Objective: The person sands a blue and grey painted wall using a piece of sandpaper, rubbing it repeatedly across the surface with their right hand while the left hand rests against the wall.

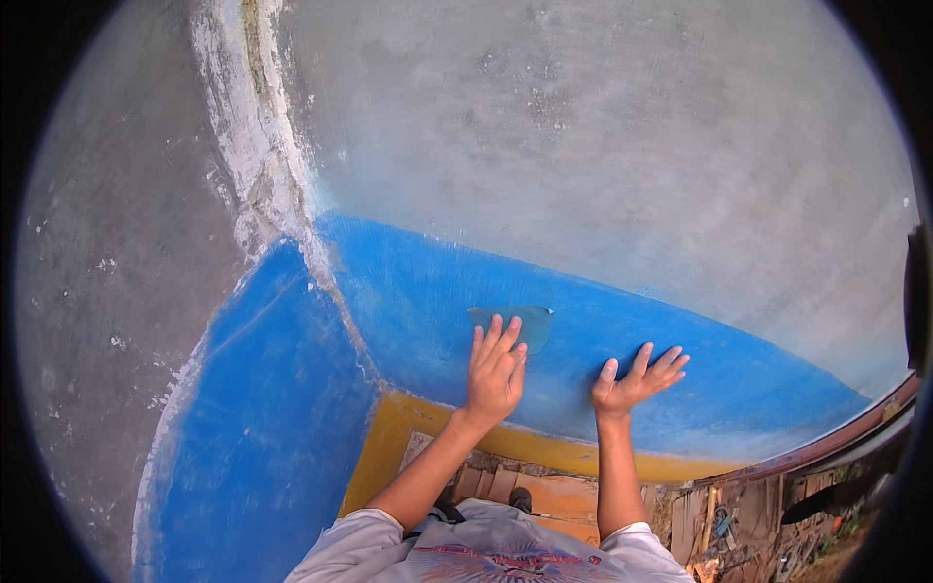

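Note:
A blue-painted band of wall (pixel 423 291) lies before me, with grey plaster (pixel 583 146) above it. My left hand (pixel 497 368) presses a grey-green sheet, apparently sandpaper (pixel 538 324), flat against the blue paint. Its fingers lie over the sheet's lower left part. To the right, my right hand (pixel 638 379) rests on the blue wall with spread fingers and holds nothing. Pale, dusty patches show on the paint around both hands.
At the left, a rough white strip (pixel 255 146) runs down the wall corner. A yellow band (pixel 554 443) edges the wall's foot. Below are planks (pixel 561 495), my shoe (pixel 520 498) and scattered debris (pixel 721 521) at lower right.

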`<action>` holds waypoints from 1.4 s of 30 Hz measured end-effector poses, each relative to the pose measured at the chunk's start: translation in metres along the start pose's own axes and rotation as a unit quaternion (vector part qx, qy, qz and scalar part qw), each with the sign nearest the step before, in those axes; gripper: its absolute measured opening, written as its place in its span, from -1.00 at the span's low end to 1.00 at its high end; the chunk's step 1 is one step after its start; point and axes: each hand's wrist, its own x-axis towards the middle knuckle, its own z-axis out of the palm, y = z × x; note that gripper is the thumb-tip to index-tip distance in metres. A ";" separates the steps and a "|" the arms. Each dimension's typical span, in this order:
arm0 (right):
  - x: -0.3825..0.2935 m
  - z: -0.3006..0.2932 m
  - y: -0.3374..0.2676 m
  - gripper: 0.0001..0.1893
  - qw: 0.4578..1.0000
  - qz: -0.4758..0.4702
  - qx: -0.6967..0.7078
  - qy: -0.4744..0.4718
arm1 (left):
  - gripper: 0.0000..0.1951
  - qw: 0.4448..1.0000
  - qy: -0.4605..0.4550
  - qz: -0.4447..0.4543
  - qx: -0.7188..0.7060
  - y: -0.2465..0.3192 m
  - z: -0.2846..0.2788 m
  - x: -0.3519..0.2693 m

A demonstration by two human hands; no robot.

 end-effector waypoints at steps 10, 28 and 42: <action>0.000 0.000 0.006 -0.35 1.000 -0.011 0.003 -0.009 | -0.89 0.962 0.218 -0.155 -0.060 -0.025 -0.024 0.037; 0.008 -0.010 -0.068 -0.41 0.958 -0.195 0.151 -0.147 | -0.70 0.892 0.373 -0.241 0.085 -0.051 0.028 0.022; 0.002 0.030 -0.111 -0.63 0.904 -0.391 0.088 -0.149 | -0.61 0.902 0.335 -0.274 -0.010 -0.038 0.001 0.009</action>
